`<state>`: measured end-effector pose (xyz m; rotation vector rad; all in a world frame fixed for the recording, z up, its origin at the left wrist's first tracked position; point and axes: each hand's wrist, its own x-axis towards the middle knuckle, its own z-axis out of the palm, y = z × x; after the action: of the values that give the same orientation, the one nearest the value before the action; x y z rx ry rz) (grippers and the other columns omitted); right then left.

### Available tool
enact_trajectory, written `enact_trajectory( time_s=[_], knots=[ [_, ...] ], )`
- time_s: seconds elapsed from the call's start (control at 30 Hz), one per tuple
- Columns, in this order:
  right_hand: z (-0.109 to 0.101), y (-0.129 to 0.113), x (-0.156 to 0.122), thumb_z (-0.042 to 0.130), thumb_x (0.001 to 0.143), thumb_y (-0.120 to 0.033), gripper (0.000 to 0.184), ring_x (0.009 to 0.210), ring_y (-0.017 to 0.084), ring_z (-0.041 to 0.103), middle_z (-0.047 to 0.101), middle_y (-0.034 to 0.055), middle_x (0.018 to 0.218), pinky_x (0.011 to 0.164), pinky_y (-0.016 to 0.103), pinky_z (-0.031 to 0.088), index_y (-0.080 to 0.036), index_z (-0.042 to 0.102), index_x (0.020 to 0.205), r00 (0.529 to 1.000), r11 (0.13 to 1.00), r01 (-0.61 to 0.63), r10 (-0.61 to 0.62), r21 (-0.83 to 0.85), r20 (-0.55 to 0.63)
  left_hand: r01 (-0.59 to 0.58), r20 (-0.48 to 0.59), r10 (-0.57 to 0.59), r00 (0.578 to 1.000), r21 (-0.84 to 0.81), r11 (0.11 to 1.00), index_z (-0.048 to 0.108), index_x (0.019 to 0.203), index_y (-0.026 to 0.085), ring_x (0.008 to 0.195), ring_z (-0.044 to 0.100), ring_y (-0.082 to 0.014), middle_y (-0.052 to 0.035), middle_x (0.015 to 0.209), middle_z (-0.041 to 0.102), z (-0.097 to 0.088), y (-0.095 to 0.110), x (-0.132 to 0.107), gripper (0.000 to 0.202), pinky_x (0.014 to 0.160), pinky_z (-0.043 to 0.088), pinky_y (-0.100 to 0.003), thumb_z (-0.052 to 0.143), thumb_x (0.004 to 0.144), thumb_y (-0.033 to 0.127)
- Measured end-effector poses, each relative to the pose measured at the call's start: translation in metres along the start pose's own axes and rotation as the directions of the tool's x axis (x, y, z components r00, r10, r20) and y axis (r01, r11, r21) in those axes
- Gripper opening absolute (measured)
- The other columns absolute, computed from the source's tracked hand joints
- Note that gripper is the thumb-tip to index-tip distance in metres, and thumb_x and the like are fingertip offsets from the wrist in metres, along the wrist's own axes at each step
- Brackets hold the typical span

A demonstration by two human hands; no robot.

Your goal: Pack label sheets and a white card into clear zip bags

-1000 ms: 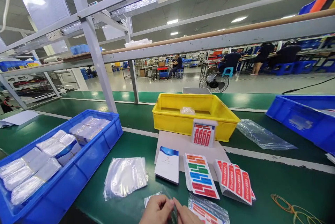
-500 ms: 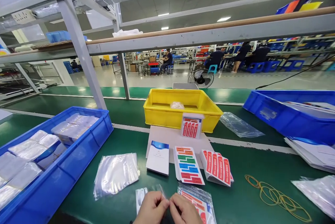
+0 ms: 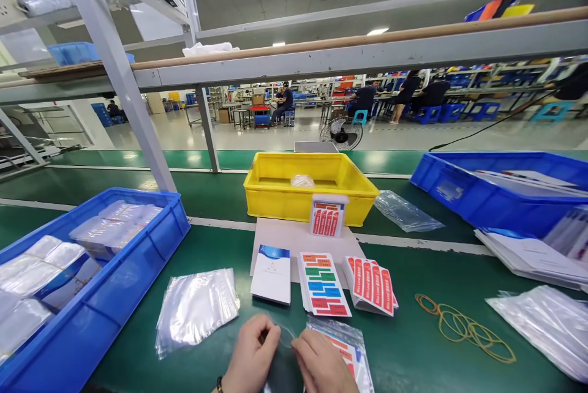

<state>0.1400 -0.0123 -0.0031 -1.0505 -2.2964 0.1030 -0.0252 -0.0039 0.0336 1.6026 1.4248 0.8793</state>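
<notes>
Pinched in both hands is a clear plastic bag [image 3: 285,335], its thin edge bowed across the space between my fingers. My left hand [image 3: 252,353] grips one side with thumb and forefinger. On the other side my right hand [image 3: 323,361] has its fingertips closed on the edge. Partly under the right hand lies a bagged set of colored label sheets [image 3: 362,361]. Just beyond stand a white booklet stack with a blue top [image 3: 271,276], a stack of multicolored label sheets [image 3: 324,286] and a pile of red label sheets [image 3: 371,286]. A pile of empty clear bags [image 3: 197,307] lies to the left.
A blue bin [image 3: 138,258] of banded packs borders the left side. Behind the stacks, a filled pack [image 3: 328,217] leans on a yellow bin [image 3: 307,197]. Rubber bands [image 3: 463,329], more plastic bags [image 3: 546,325] and another blue bin [image 3: 491,197] are at right.
My hands have moved apart and slightly left, and the bag's edge now shows bowed between them. The view has shifted a little to the right.
</notes>
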Motion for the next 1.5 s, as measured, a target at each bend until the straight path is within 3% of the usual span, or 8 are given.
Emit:
enact_trajectory(
  time_s=[0.1,0.17,0.33,0.6,0.83,1.07,1.2,1.5],
  knots=[
    [-0.008,0.0,0.005,0.033,0.084,-0.008,0.024,0.065,0.014,0.056,0.058,0.0028,0.071,0.058,0.022,0.044,-0.019,0.053,0.077,0.991,0.98,-0.083,0.062,0.181,0.122,-0.444,0.199,0.407,0.892,0.212,0.871,0.058,0.086,0.02,0.088,0.05,-0.0216,-0.006,0.084,0.062,-0.021,0.007,-0.002,0.012,0.083,0.037,-0.037,0.05,0.077,0.021],
    [-0.02,-0.002,0.011,0.041,0.082,-0.01,0.017,0.065,0.013,0.056,0.059,0.0012,0.071,0.058,0.021,0.043,-0.019,0.053,0.073,0.955,0.946,-0.2,0.13,0.255,0.265,-0.488,0.338,0.386,0.858,0.305,0.817,0.06,0.08,0.021,0.086,0.051,-0.0215,-0.0044,0.078,0.062,-0.034,0.008,-0.003,0.01,0.081,0.037,-0.035,0.058,0.072,0.017],
    [-0.04,-0.008,0.031,0.061,0.074,-0.019,0.013,0.063,0.013,0.053,0.058,-0.0017,0.068,0.056,0.021,0.039,-0.019,0.052,0.065,0.869,0.9,-0.349,0.206,0.261,0.45,-0.228,0.329,0.094,0.94,0.4,0.887,0.055,0.064,0.018,0.071,0.049,-0.0153,-0.0002,0.07,0.055,-0.05,-0.001,0.0,0.007,0.066,0.035,-0.026,0.057,0.071,0.017],
    [0.019,0.026,0.072,0.059,0.072,-0.012,0.02,0.081,0.023,0.05,0.059,0.0076,0.086,0.074,0.036,0.036,-0.016,0.059,0.092,0.997,0.983,-0.068,0.063,-0.17,-0.038,0.142,0.282,-0.109,0.953,-0.1,0.985,0.046,0.053,0.017,0.048,0.035,-0.0087,0.0066,0.048,0.038,-0.027,-0.019,0.003,0.036,0.049,0.026,-0.022,0.054,0.073,0.046],
    [-0.009,-0.005,0.057,0.041,0.084,-0.014,0.021,0.066,0.016,0.044,0.052,0.0028,0.068,0.063,0.03,0.032,-0.017,0.056,0.069,0.991,0.996,0.077,-0.082,-0.052,-0.106,0.536,0.342,-0.425,0.838,-0.656,0.531,0.061,0.073,0.012,0.028,0.033,-0.0073,0.0043,0.035,0.045,-0.018,-0.031,0.009,0.073,0.032,0.02,-0.02,0.031,0.068,0.078],
    [-0.041,0.037,0.03,0.051,0.073,-0.012,0.034,0.096,0.027,0.051,0.059,0.0107,0.102,0.085,0.045,0.038,-0.02,0.058,0.105,0.99,0.977,-0.138,0.141,-0.16,0.007,0.581,0.53,-0.244,0.812,-0.77,0.263,0.067,0.086,0.01,0.07,0.068,-0.0222,-0.0086,0.07,0.073,-0.023,-0.026,0.008,0.026,0.066,0.049,-0.029,0.073,0.063,0.021],
    [-0.044,0.074,0.021,0.052,0.061,-0.003,0.057,0.108,0.032,0.048,0.059,0.0132,0.107,0.098,0.058,0.023,-0.019,0.055,0.115,0.912,0.883,-0.289,0.372,-0.369,0.175,0.593,0.591,-0.119,0.798,-0.736,0.326,0.068,0.094,0.008,0.086,0.067,-0.0282,-0.0145,0.088,0.073,-0.023,-0.017,0.005,0.033,0.079,0.047,-0.036,0.073,0.065,0.024],
    [-0.066,0.074,0.028,0.05,0.084,-0.026,0.017,0.092,0.021,0.055,0.063,0.0042,0.089,0.099,0.047,0.026,-0.023,0.067,0.084,0.885,0.924,-0.371,0.382,-0.092,0.268,0.619,0.592,-0.203,0.779,-0.678,0.396,0.069,0.089,0.003,0.089,0.066,-0.0328,-0.0194,0.086,0.073,-0.006,-0.02,0.008,0.04,0.086,0.043,-0.042,0.07,0.067,0.037]
  ],
)
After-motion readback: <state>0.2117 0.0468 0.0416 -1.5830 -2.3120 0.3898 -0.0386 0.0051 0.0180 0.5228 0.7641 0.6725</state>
